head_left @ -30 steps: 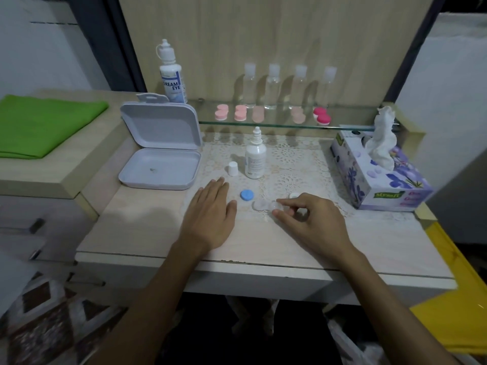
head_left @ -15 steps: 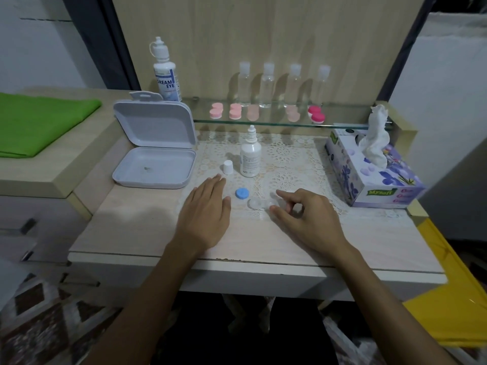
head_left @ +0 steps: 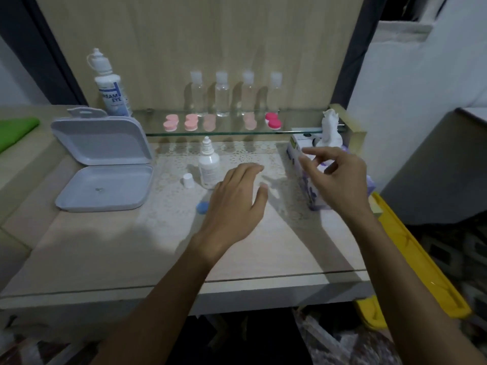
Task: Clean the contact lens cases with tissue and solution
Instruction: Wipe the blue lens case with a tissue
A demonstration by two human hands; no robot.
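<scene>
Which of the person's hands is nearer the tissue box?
Right. The right hand hovers over the tissue box, fingers spread just below the protruding tissue. The left hand is well to its left, over the table.

We see a pale wood-grain table (head_left: 105, 248) under a white lace-patterned mat (head_left: 168, 219). The open hinged case (head_left: 102, 164) is light grey-lilac. A blue cap (head_left: 202, 207) lies by a white dropper bottle (head_left: 208, 167), with its white cap (head_left: 188, 180) beside it. The large solution bottle (head_left: 110, 88) is white with blue lettering. On the glass shelf (head_left: 303, 127) sit pale pink lens cases (head_left: 171, 122) and one deep pink lens case (head_left: 273, 120). The tissue box (head_left: 311, 191) shows purple flowers on white; a folded cloth (head_left: 15, 127) is green.
</scene>
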